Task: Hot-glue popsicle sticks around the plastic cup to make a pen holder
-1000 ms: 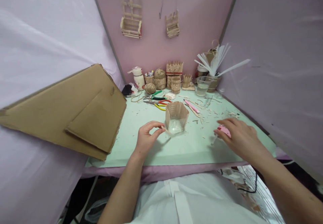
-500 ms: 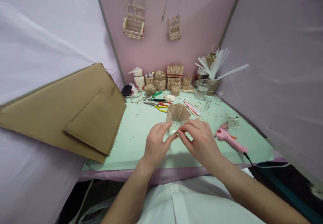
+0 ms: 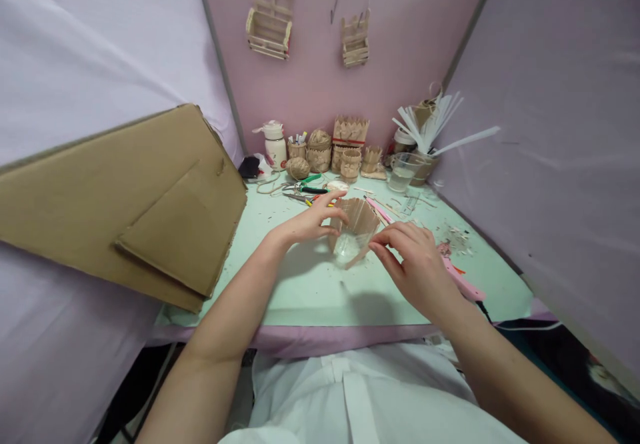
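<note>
A clear plastic cup clad in wooden sticks [image 3: 353, 231] stands in the middle of the mint-green table [image 3: 310, 284]. My left hand [image 3: 309, 221] reaches to the cup's left rim, thumb and fingers curled on its stick wall. My right hand [image 3: 417, 267] pinches the cup's right side with bent fingers. The cup tilts slightly toward me. A pink glue gun [image 3: 463, 283] lies on the table just behind my right hand, partly hidden by it.
A large cardboard sheet [image 3: 125, 204] leans at the left. Scissors and pliers [image 3: 305, 193], twine-wrapped jars [image 3: 319, 154], a white bottle [image 3: 275, 149], a clear cup [image 3: 401, 171] and a holder of white strips [image 3: 427, 134] line the back. Stick scraps litter the right side. Two stick baskets [image 3: 270, 21] hang on the wall.
My right hand let go of the pink glue gun and came to the cup. My left hand moved from the cup's near side up to its left rim.
</note>
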`<action>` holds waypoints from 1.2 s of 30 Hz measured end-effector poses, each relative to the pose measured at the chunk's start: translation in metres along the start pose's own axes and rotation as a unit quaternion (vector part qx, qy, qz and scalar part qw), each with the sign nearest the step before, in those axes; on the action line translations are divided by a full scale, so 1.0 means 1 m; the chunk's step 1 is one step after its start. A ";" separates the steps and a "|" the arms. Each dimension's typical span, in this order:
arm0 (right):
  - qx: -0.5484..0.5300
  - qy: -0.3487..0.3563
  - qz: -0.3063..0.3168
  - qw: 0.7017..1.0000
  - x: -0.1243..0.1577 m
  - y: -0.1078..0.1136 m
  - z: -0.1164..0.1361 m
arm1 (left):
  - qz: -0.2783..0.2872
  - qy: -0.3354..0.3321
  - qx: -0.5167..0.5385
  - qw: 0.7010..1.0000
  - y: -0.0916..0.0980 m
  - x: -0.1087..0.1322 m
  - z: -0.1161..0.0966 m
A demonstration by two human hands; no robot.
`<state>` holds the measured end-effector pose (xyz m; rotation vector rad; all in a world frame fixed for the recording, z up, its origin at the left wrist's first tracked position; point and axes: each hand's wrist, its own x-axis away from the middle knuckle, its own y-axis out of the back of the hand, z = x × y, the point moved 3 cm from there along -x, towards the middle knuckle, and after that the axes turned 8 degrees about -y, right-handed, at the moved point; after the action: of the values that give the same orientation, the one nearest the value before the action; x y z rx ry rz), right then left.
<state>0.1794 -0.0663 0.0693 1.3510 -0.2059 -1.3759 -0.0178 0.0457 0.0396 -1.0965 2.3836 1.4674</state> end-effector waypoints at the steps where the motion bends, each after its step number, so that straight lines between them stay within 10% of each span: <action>1: 0.005 0.005 -0.004 1.000 -0.001 -0.001 -0.001 | 0.004 -0.003 -0.024 1.000 -0.002 0.000 -0.003; 36: 0.117 0.044 -0.025 0.992 -0.016 -0.050 -0.018 | 0.027 -0.054 -0.100 0.993 -0.014 0.001 -0.012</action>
<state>0.1611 -0.0273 0.0350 1.6178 -0.2827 -1.3611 -0.0070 0.0313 0.0356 -0.9695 2.2493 1.7671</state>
